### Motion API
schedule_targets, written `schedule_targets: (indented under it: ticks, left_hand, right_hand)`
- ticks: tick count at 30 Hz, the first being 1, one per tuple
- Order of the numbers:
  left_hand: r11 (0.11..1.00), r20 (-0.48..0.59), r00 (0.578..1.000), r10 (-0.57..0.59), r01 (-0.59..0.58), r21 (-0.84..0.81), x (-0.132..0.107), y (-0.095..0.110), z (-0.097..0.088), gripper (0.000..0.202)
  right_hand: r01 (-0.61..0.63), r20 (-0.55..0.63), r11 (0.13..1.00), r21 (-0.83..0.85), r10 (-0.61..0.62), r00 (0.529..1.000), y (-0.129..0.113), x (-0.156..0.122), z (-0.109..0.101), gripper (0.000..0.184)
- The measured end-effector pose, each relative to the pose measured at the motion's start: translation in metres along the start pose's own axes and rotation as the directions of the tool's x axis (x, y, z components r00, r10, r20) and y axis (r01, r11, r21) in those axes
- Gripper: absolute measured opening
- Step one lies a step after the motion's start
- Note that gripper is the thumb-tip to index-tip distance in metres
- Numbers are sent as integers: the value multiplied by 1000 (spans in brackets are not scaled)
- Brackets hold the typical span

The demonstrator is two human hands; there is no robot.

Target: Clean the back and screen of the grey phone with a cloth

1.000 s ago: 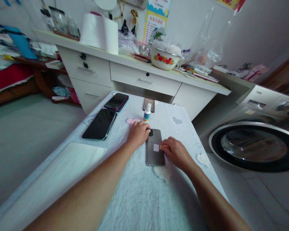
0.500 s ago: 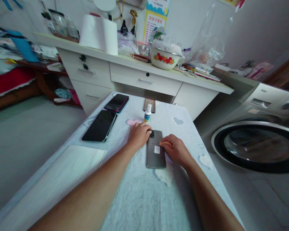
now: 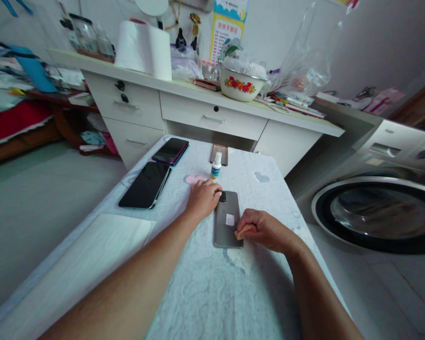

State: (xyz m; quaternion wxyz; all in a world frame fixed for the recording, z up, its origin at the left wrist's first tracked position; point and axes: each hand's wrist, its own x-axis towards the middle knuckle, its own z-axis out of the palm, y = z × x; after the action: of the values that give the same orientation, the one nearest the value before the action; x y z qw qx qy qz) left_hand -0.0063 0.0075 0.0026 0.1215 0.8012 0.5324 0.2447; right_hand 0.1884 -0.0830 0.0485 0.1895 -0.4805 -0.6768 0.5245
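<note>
A grey phone (image 3: 227, 232) lies back up on the table, with a black camera block at its top left and a small white sticker on its back. My left hand (image 3: 203, 196) is closed at its upper left edge, fingertips gripping it beside the camera. Over the lower right edge, my right hand (image 3: 265, 229) pinches a small orange cloth (image 3: 246, 231) against the phone's back. Just beyond my left hand stands a small white spray bottle (image 3: 216, 166) with a blue and yellow label. Behind the bottle lies a phone case (image 3: 219, 155).
Two dark-screened devices, a tablet (image 3: 145, 184) and a phone (image 3: 170, 150), lie at the left. A folded white cloth (image 3: 92, 255) rests on the near left. Beyond the table stands a white desk (image 3: 212, 115) with a flowered bowl (image 3: 242, 85); a washing machine (image 3: 382, 156) is at the right.
My right hand has slid with the orange cloth down the phone's right side, from beside the sticker to near the lower edge. My left hand stays at the camera end.
</note>
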Motion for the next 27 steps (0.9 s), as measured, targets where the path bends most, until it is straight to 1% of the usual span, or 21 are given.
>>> schedule_targets:
  ticks: [2,4,6,8,12,16,19,22,27]
  left_hand:
    - [1000,-1,1000,0,0,-2,0,0,0,21]
    - [1000,0,1000,-1,1,-4,0,-1,0,21]
    - [1000,1,1000,0,0,-4,0,-1,0,22]
    - [1000,0,1000,2,-2,-2,0,-1,0,22]
    - [1000,-9,1000,22,-22,2,0,-2,1,23]
    - [999,-16,999,31,-31,12,-1,-2,1,22]
    - [998,-10,999,33,-32,45,-2,0,2,21]
    - [994,-16,999,34,-32,105,-6,4,3,20]
    - [984,-11,999,45,-42,174,-11,9,5,20]
  right_hand:
    - [20,-66,996,-86,-26,997,0,1,-1,2]
    - [31,-178,973,-230,-74,981,2,4,-1,4]
    - [20,-285,933,-360,-130,950,5,8,-2,7]
    - [3,-362,898,-439,-181,914,9,12,-2,11]
    - [-38,-455,851,-525,-242,857,14,20,0,11]
    - [-111,-525,830,-547,-238,817,14,26,2,15]
    - [-150,-536,824,-546,-206,819,13,26,2,16]
    - [-183,-516,827,-532,-146,844,11,22,1,17]
    - [-241,-455,850,-469,2,891,3,12,0,21]
